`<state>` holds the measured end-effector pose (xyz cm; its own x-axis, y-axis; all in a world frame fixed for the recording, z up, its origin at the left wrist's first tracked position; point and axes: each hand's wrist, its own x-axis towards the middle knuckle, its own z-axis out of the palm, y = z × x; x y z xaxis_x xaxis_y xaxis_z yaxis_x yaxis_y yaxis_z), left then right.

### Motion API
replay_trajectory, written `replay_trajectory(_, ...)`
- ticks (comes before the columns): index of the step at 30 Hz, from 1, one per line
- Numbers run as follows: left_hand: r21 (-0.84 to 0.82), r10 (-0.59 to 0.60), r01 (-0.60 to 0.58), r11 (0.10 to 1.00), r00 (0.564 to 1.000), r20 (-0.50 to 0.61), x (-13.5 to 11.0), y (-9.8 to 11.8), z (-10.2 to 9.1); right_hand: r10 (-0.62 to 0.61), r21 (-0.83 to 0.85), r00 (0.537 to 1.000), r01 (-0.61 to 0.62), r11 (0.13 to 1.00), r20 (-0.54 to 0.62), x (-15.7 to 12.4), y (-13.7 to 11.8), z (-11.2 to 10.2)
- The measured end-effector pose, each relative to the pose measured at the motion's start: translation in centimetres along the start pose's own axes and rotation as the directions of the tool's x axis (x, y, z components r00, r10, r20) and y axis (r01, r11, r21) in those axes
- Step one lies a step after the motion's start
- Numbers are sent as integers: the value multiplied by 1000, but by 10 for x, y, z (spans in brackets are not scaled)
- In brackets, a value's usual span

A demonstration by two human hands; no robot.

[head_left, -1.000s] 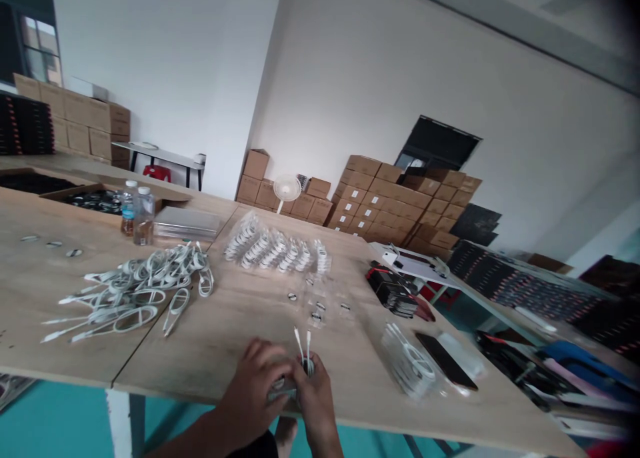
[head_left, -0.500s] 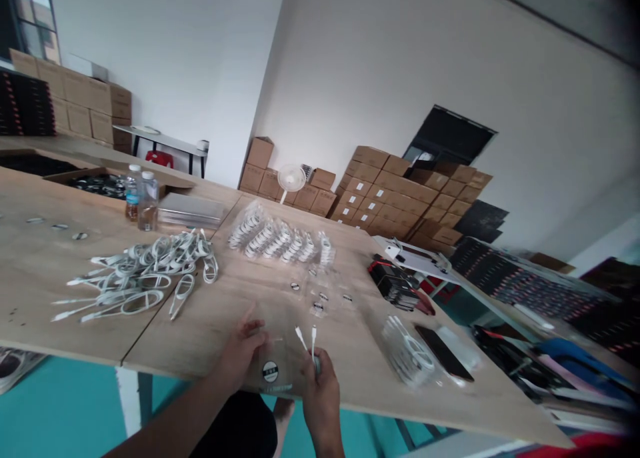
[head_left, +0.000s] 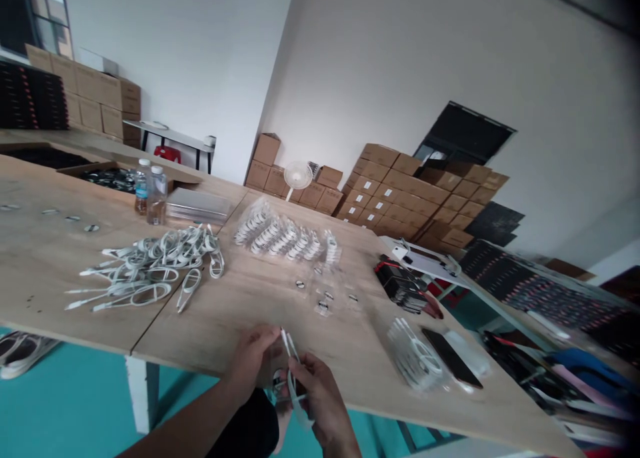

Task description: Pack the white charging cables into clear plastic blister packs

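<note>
At the table's near edge, my left hand point(head_left: 253, 359) grips a clear plastic bag point(head_left: 276, 377) that carries a round black-and-white label. My right hand point(head_left: 320, 395) is closed around a coiled white cable point(head_left: 295, 386), its two plug ends pointing up and away from me. The cable is right against the bag; whether its ends are inside the opening I cannot tell. Left of my hands lies a tangled pile of white cables point(head_left: 157, 265), with one single cable point(head_left: 189, 289) apart from it. Flat labelled bags point(head_left: 324, 305) lie beyond my hands.
Bagged cables stand in rows point(head_left: 280, 235) farther back, and another bagged stack point(head_left: 413, 355) lies right, beside a dark phone point(head_left: 450, 357). Two bottles point(head_left: 157, 195) stand by a grey stack point(head_left: 197, 206). Black packs point(head_left: 400, 285) sit at the right edge. Cartons point(head_left: 395, 185) line the wall.
My right hand has brought the cable left and turned it against the bag. The bag, open to view before, is now tilted and partly covered by the hands. The view has shifted slightly.
</note>
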<state>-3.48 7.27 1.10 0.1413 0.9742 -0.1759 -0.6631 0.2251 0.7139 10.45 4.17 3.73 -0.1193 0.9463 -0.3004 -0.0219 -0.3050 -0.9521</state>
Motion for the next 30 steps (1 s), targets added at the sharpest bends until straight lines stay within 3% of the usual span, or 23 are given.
replay_trajectory(3,174,129,-129,976,992,13,-2,4,2,6,-82,1000,-6,997,1,2,0,8)
replay_trajectory(6,309,224,-180,934,968,-111,2,5,0,-106,-212,988,80,974,-115,5,0,16)
replay_trajectory(8,386,268,-188,903,949,-165,5,5,-2,-265,-367,942,176,913,-208,7,1,21)
replay_trajectory(11,449,282,-171,877,940,-192,9,1,-4,-508,-627,830,273,729,-229,7,4,27)
replay_trajectory(13,454,279,-171,874,943,-182,11,-2,-6,-595,-723,778,291,627,-203,6,5,30)
replay_trajectory(15,453,290,-194,870,945,-151,12,-5,-9,-628,-748,756,308,588,-182,6,6,30)
replay_trajectory(19,358,292,-241,902,951,-97,10,-10,-13,-599,-698,769,304,649,-222,7,6,25)
replay_trajectory(22,189,265,-238,953,954,-136,5,-11,-11,-537,-663,805,261,701,-251,9,1,20)
replay_trajectory(25,8,168,-168,986,974,-153,1,-8,-7,-510,-661,831,255,705,-223,11,-3,20)
replay_trajectory(30,-174,59,-66,982,997,-46,-2,-3,0,-474,-664,864,254,703,-171,10,-6,28)
